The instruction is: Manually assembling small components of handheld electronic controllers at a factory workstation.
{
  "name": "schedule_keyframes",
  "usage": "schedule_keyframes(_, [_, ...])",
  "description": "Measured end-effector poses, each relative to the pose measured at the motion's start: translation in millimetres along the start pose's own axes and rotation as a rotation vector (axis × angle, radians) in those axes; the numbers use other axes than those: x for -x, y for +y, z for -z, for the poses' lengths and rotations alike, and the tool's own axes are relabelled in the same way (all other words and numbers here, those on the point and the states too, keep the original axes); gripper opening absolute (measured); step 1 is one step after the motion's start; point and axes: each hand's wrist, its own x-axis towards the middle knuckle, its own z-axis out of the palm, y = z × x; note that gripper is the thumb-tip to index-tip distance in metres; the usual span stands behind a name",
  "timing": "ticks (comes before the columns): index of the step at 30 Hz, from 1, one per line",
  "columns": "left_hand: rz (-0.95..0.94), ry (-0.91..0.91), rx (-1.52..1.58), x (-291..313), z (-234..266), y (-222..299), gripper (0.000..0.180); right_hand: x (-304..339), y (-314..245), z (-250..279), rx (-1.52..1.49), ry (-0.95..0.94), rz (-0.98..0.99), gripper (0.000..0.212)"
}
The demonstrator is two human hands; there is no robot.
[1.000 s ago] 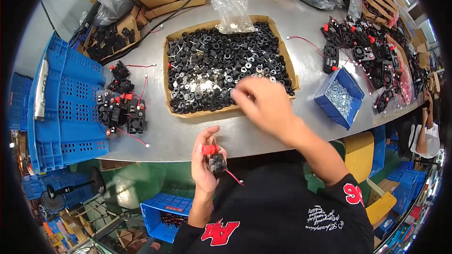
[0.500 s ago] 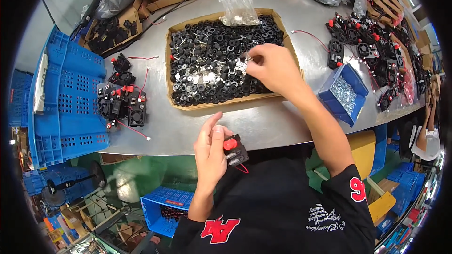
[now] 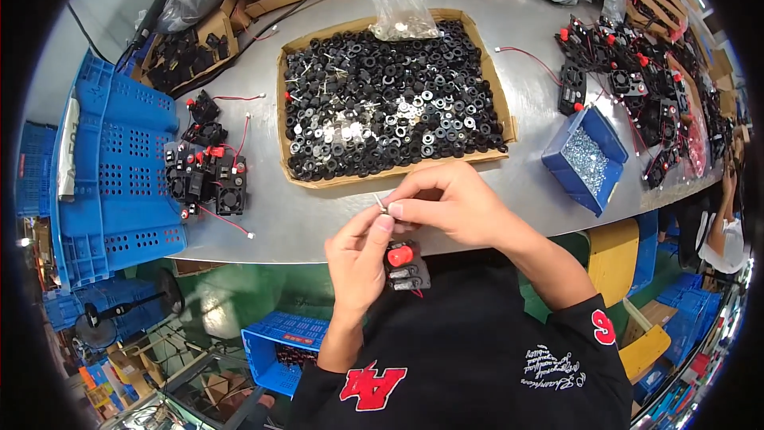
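My left hand is closed around a small black fan module with a red knob, held low against the palm near my shirt. Its thumb and forefinger point up and meet the fingertips of my right hand. Between them a thin, pale metal pin sticks up, pinched by my right hand; its lower end is hidden by the fingers. Just beyond both hands lies a shallow cardboard tray full of black rings, silvery washers and pins with black heads.
A blue bin of small metal pieces stands right of the tray. Piled black fan modules with wires lie behind it. More modules sit at left beside a blue crate. A clear plastic bag overlaps the tray's far edge.
My right hand has come back from the tray toward me and now meets my left fingertips with a metal pin. The left hand stays low with the fan module, its forefinger now bent in.
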Motion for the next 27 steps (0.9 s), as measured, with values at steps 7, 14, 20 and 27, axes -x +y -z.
schedule_keyframes(7, [-0.018,0.171,-0.02,-3,16,-18,0.028,-65,-6,12,1.091,0.436,0.392,0.017])
schedule_keyframes(14, [0.039,0.197,-0.002,-3,18,-14,0.027,-88,-17,9,1.399,0.437,0.126,0.011])
schedule_keyframes(20, [0.057,0.142,0.004,1,21,-15,0.03,-85,-23,9,1.543,0.404,0.181,0.008])
schedule_keyframes(27, [0.062,0.095,-0.023,4,13,-19,0.031,-88,-10,39,1.749,0.227,0.493,0.01])
